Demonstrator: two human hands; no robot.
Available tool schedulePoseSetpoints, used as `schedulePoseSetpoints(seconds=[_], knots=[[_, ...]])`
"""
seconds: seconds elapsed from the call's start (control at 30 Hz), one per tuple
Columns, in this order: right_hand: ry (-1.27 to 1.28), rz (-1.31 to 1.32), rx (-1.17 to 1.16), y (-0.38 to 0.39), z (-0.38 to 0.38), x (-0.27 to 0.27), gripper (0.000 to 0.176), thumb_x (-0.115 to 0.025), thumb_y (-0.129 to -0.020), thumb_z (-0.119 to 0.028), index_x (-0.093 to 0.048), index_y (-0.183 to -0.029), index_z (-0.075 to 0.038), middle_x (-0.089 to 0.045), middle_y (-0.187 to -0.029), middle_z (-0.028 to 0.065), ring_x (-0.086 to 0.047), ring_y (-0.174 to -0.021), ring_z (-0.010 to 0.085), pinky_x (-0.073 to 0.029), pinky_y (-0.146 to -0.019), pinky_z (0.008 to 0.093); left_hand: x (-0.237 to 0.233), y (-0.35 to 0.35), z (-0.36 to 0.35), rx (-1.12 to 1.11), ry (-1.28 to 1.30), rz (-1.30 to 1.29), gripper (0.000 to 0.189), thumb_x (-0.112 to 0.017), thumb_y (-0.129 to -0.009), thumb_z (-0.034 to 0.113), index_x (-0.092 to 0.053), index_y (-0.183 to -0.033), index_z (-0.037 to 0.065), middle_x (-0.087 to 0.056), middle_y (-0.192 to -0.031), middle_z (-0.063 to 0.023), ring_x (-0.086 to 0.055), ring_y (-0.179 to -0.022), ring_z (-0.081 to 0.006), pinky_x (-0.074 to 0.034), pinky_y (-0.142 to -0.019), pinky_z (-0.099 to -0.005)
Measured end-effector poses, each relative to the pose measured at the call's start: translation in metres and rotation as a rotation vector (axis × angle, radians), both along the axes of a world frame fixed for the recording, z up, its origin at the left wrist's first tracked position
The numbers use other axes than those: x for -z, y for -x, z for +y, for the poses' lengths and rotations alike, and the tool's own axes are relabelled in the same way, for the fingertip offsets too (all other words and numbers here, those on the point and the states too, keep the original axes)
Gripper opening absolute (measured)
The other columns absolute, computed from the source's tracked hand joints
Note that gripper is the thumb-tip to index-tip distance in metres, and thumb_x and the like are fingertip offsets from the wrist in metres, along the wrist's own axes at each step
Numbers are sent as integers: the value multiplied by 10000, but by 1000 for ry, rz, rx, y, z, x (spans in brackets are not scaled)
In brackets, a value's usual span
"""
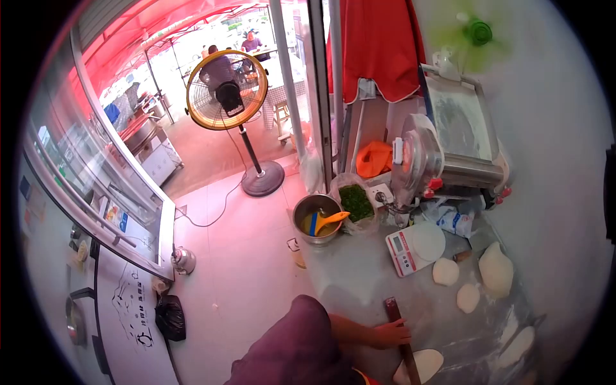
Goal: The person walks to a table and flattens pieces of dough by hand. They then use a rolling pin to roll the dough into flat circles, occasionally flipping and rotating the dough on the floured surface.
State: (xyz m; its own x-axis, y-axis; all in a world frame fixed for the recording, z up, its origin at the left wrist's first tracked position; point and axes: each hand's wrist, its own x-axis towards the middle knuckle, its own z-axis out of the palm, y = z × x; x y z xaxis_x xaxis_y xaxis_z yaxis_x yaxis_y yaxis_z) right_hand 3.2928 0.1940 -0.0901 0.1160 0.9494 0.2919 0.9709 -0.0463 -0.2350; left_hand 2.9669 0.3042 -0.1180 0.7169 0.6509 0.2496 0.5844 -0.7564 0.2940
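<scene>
Resting on the rolling pin [403, 340] near the table [359, 276] front edge: left hand [389, 334], fingers stretched flat across it, not gripping; flattened dough [427, 363] beneath.

The person wears a loose, softly creased mauve-purple sleeve [295, 350], cut short above the elbow. Below it the forearm [356, 332] and left hand [390, 333] are bare. A strip of orange-red cloth [360, 377] shows beneath the sleeve.

Dark rolling pin [393, 311] lies across flattened pale dough [428, 362].
</scene>
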Motion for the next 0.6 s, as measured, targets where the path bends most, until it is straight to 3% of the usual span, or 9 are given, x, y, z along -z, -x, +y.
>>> schedulePoseSetpoints(seconds=[0.1,0.2,0.3,0.37,0.43,0.5,0.6], knots=[[129,356,-119,-1,28,-6,655,-518,-968,-507,-525,-1306,54,-600,-1228,281,-551,-1153,461,-438,-977,521,10,-17,13,31,211,-13,213,-671,-751,160,-626,-955,121,-612,-1044,-72,-567,-1081,-241,-418,-971,-440],[802,513,-155,27,101,-51,899,-612,-873,-621,-357,-1476,-4,-526,-1363,271,-549,-1209,411,-416,-1014,534,-34,-14,-1,-29,273,68,115,-658,-759,135,-643,-870,111,-640,-907,-76,-617,-968,-268,-473,-828,-426],[829,197,-583,60,146,-37,362,-670,-825,-361,-723,-992,-44,-687,-934,203,-662,-922,348,-503,-826,465,-45,1,-35,-65,151,-30,110,-612,-796,122,-642,-898,92,-656,-857,-108,-637,-932,-304,-491,-813,-441],[821,12,-852,114,160,-36,333,-646,-847,-356,-719,-980,-60,-689,-960,200,-654,-937,365,-502,-850,467,-89,0,-52,-350,406,129,216,-551,-917,250,-655,-941,62,-638,-892,-93,-620,-877,-277,-483,-788,-402],[823,-166,-1091,163,165,-25,307,-622,-869,-350,-715,-969,-75,-692,-986,197,-647,-952,383,-501,-873,469,-80,9,-54,-295,402,60,194,-554,-893,230,-657,-935,71,-638,-891,-94,-622,-878,-280,-488,-790,-409],[671,-82,-965,151,179,9,315,-661,-842,-331,-673,-972,-45,-675,-946,221,-639,-909,408,-505,-809,486,-57,22,-56,-171,285,-54,177,-556,-870,211,-659,-930,80,-638,-889,-95,-625,-879,-283,-493,-791,-416],[295,274,-441,54,158,71,366,-720,-802,-302,-611,-976,1,-650,-887,255,-628,-844,446,-511,-713,512,-46,37,-53,-124,222,-158,160,-560,-834,181,-662,-922,94,-638,-887,-97,-629,-880,-287,-501,-792,-427]])
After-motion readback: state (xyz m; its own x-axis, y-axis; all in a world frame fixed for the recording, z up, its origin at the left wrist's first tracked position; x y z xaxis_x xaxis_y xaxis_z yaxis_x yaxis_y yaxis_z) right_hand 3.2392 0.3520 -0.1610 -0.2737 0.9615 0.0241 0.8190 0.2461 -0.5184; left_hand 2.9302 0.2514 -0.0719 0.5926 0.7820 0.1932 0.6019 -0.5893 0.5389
